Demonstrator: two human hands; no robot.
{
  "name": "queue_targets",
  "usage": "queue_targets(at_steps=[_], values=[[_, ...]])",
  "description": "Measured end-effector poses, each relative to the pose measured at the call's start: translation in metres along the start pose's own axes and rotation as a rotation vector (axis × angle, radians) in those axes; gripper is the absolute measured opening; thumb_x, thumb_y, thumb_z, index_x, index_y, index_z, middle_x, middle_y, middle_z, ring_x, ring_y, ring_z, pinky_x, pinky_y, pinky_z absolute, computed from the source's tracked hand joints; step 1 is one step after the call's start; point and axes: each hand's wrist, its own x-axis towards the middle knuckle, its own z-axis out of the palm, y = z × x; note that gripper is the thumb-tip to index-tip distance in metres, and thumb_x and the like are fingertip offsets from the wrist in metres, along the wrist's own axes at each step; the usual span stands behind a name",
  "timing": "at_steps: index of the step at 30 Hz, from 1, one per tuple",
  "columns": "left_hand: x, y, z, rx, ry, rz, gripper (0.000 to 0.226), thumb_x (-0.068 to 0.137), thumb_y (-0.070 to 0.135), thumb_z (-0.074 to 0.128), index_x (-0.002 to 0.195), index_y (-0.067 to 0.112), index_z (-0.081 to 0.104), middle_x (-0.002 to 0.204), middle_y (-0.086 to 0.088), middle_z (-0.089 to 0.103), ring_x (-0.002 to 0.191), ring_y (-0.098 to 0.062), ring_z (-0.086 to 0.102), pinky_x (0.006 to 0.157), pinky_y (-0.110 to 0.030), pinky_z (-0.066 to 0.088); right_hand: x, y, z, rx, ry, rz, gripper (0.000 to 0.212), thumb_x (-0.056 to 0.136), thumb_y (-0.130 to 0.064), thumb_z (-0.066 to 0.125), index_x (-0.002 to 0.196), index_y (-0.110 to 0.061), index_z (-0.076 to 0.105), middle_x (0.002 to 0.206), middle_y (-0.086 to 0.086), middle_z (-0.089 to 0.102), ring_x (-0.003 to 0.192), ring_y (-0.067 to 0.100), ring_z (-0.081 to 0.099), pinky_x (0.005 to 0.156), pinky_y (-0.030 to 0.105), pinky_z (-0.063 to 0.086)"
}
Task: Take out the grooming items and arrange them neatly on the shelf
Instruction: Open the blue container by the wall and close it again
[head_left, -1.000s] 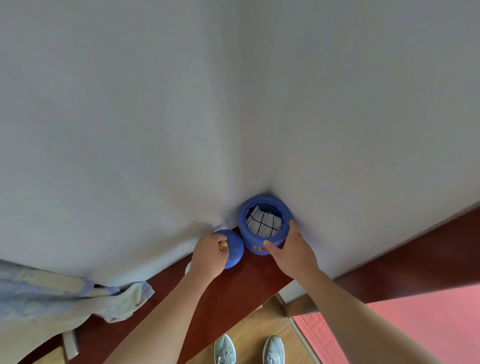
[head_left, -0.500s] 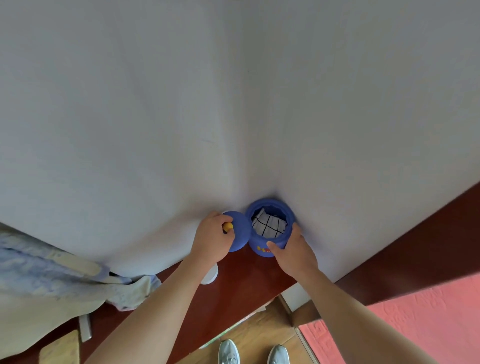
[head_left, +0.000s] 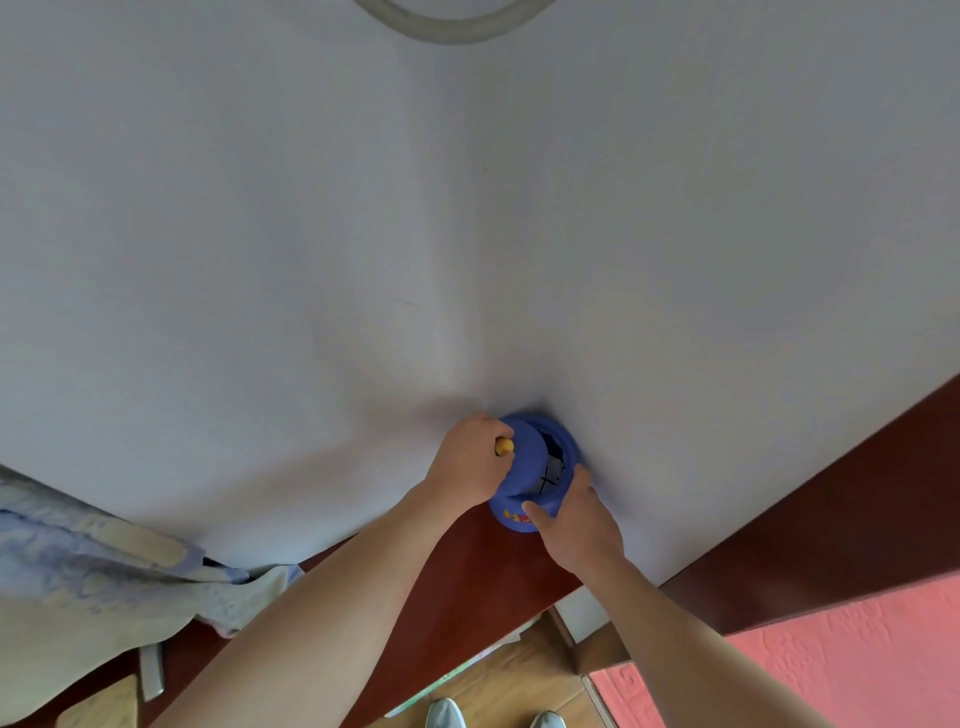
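your left hand (head_left: 474, 462) pinches the small yellow knob (head_left: 504, 446) of a blue lid (head_left: 527, 460), fingers curled tight round it. you hold the lid tilted over the mouth of the round blue jar (head_left: 505, 508), so it covers the left part of the opening. through the gap on the right a white fabric with black grid lines (head_left: 551, 474) shows inside the jar; what kind of item it is cannot be told. your right hand (head_left: 579, 522) grips the jar's right side, thumb laid across the front wall just beside a small coloured print (head_left: 514, 516), with the other fingers wrapped round the far side and mostly hidden.

the jar stands on a dark red-brown wooden shelf (head_left: 467, 566), pushed back into the corner of the white wall (head_left: 467, 234) behind it. well to the left of the jar, a pale blue and cream patterned cloth (head_left: 88, 577) lies bunched on the same shelf. below the jar, past the shelf edge, are a wooden floor (head_left: 524, 686), the toes of two light shoes (head_left: 444, 716) and, to the right, a pink textured mat (head_left: 810, 665). far above the jar a pale curved ring (head_left: 452, 31) sits at the top edge of the view.
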Motion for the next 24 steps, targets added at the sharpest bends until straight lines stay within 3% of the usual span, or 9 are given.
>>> queue_targets(at_steps=[3, 6, 12, 24], values=[[0.007, 0.005, 0.007, 0.002, -0.013, 0.02, 0.011, 0.083, 0.007, 0.057, 0.075, 0.003, 0.063, 0.08, -0.007, 0.057, 0.071, -0.024, 0.051, 0.065, -0.04, 0.043, 0.001, 0.001, 0.0, -0.008, 0.014, -0.001, 0.088, 0.086, -0.053, 0.064, 0.15, -0.013, 0.02, 0.135, 0.007, 0.051, 0.113, 0.022, 0.059, 0.086, 0.035, 0.053], [0.011, 0.008, 0.014, -0.008, -0.015, 0.035, 0.011, 0.086, 0.009, 0.058, 0.086, 0.004, 0.068, 0.089, -0.005, 0.059, 0.077, -0.02, 0.052, 0.069, -0.032, 0.04, 0.002, 0.002, 0.001, -0.024, 0.021, -0.011, 0.084, 0.086, -0.053, 0.065, 0.147, -0.013, 0.023, 0.131, 0.007, 0.053, 0.109, 0.022, 0.06, 0.083, 0.033, 0.053], [0.017, 0.009, 0.024, -0.023, -0.023, 0.032, 0.015, 0.084, 0.008, 0.058, 0.088, 0.001, 0.07, 0.093, -0.012, 0.065, 0.083, -0.027, 0.059, 0.078, -0.046, 0.049, 0.004, 0.004, 0.002, -0.022, 0.031, -0.007, 0.081, 0.084, -0.055, 0.066, 0.144, -0.016, 0.027, 0.127, 0.004, 0.056, 0.107, 0.02, 0.061, 0.08, 0.031, 0.053], [0.02, 0.008, 0.038, -0.008, -0.043, 0.034, 0.012, 0.081, 0.008, 0.058, 0.077, 0.001, 0.066, 0.084, -0.011, 0.062, 0.075, -0.026, 0.057, 0.07, -0.048, 0.048, 0.005, 0.007, 0.004, 0.005, 0.05, -0.004, 0.079, 0.081, -0.054, 0.069, 0.14, -0.018, 0.032, 0.122, 0.002, 0.058, 0.104, 0.019, 0.062, 0.08, 0.033, 0.054]])
